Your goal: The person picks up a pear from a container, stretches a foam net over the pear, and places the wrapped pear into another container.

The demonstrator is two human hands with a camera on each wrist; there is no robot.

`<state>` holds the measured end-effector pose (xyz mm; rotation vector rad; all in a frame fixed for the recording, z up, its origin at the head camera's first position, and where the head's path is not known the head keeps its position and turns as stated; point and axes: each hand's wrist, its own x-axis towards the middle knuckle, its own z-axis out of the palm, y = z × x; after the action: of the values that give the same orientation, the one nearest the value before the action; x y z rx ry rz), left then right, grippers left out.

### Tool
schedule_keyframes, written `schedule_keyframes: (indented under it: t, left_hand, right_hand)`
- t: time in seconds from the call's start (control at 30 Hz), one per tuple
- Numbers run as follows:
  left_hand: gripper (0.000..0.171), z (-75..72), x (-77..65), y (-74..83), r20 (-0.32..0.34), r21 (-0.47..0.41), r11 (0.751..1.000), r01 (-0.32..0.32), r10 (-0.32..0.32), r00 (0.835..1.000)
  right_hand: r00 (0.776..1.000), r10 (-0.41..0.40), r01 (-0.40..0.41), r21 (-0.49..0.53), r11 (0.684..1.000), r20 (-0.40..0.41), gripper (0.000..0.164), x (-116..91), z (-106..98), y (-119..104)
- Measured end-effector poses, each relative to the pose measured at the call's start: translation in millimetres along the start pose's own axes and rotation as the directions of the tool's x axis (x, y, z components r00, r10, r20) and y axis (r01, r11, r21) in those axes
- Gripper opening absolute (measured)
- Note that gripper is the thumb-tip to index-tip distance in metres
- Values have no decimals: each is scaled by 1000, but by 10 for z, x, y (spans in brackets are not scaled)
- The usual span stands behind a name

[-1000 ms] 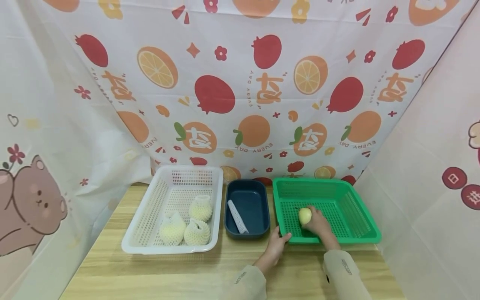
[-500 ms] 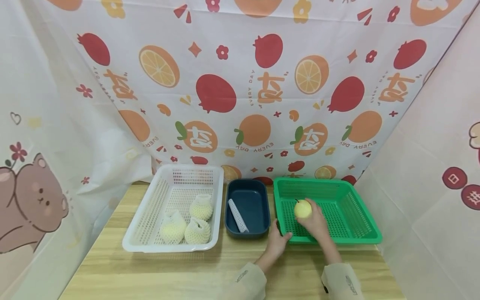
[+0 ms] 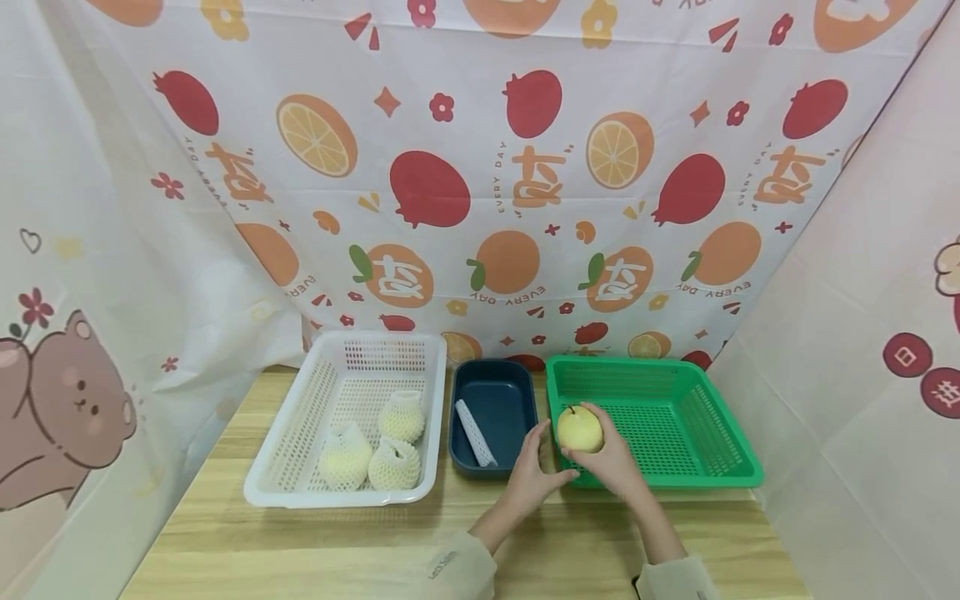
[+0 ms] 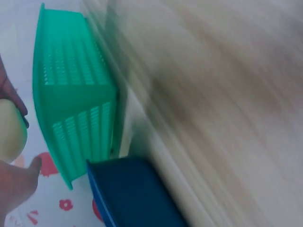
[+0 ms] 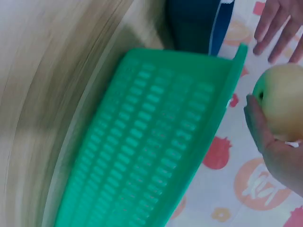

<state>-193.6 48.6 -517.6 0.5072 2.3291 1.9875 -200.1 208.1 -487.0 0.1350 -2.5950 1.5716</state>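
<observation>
A pale yellow pear (image 3: 580, 430) with a dark stem is gripped by my right hand (image 3: 613, 460), above the near left corner of the green basket (image 3: 720, 477). In the right wrist view, the thumb lies along the side of the pear (image 5: 284, 101). My left hand (image 3: 531, 477) is just left of the pear, its fingers spread and holding nothing. The right wrist view shows a gap between the left fingers (image 5: 279, 33) and the fruit.
To the left stands a navy tray (image 3: 517, 417) with a rolled white foam net (image 3: 474, 433) in it. Farther left, a white basket (image 3: 262, 492) holds several pears in foam nets (image 3: 395, 464). A printed cloth (image 3: 465, 275) hangs behind the wooden table (image 3: 315, 550).
My right hand has lifted the pear out of the green basket and brought it left. My left hand has let go of the basket's corner and come up near the pear.
</observation>
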Motion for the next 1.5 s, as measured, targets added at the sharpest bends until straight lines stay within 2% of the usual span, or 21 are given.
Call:
schedule_keyframes:
  t: [0.03, 0.17, 0.33, 0.43, 0.53, 0.67, 0.77, 0.87, 1.0, 1.1, 1.17, 1.3, 1.4, 1.5]
  left_hand:
    - [82, -39, -10, 13, 27, -34, 999, -2, 3, 1000]
    - [77, -204, -80, 37, 83, -78, 997, -6, 12, 996]
    - [79, -368, -253, 5, 97, -101, 995, -27, 37, 995]
    - [81, -453, -375, -39, 103, -114, 994, -3, 15, 995]
    - [82, -544, -477, -98, 118, -82, 996, 32, -22, 993]
    - [81, -657, -570, -160, 146, -42, 997, 62, -56, 988]
    - [80, -726, -628, -198, 172, -51, 995, 90, -80, 982]
    - [81, -781, -674, -245, 199, -53, 992, 114, -101, 975]
    - [84, -821, -706, -334, 212, 76, 994, 73, -87, 973]
    - [87, -829, -732, -415, 211, 208, 978, 13, -58, 976]
    - [87, -828, -758, -461, 209, 262, 965, -22, -34, 977]
    - [84, -822, -798, -518, 204, 291, 955, -63, 3, 979]
    - [82, -812, -815, -541, 201, 307, 948, -81, 19, 979]
    - [83, -796, -838, -559, 194, 342, 936, -88, 21, 981]
  right_hand:
    - [1000, 5, -6, 32, 999, 21, 79, -26, 25, -20]
    - [995, 16, -29, 125, 992, 102, 78, -131, 156, -78]
    - [982, -7, -34, 214, 976, 191, 77, -269, 357, -59]
    - [968, -58, -6, 254, 967, 246, 75, -335, 480, -17]
    - [945, -106, 19, 271, 962, 311, 74, -390, 585, 29]
    - [903, -148, 52, 239, 970, 403, 74, -434, 670, 94]
    - [869, -154, 55, 217, 975, 471, 75, -436, 713, 134]
    - [848, -138, 37, 202, 979, 512, 77, -432, 762, 160]
    - [849, -101, 43, 123, 991, 518, 79, -435, 835, 201]
    - [852, -70, 63, 32, 998, 519, 82, -451, 887, 243]
    - [847, -59, 78, -13, 997, 528, 84, -466, 918, 267]
    - [840, -57, 81, -21, 996, 540, 85, -494, 971, 300]
    - [834, -55, 69, -5, 998, 549, 83, -511, 999, 314]
    - [830, -55, 90, -35, 995, 554, 81, -525, 1026, 331]
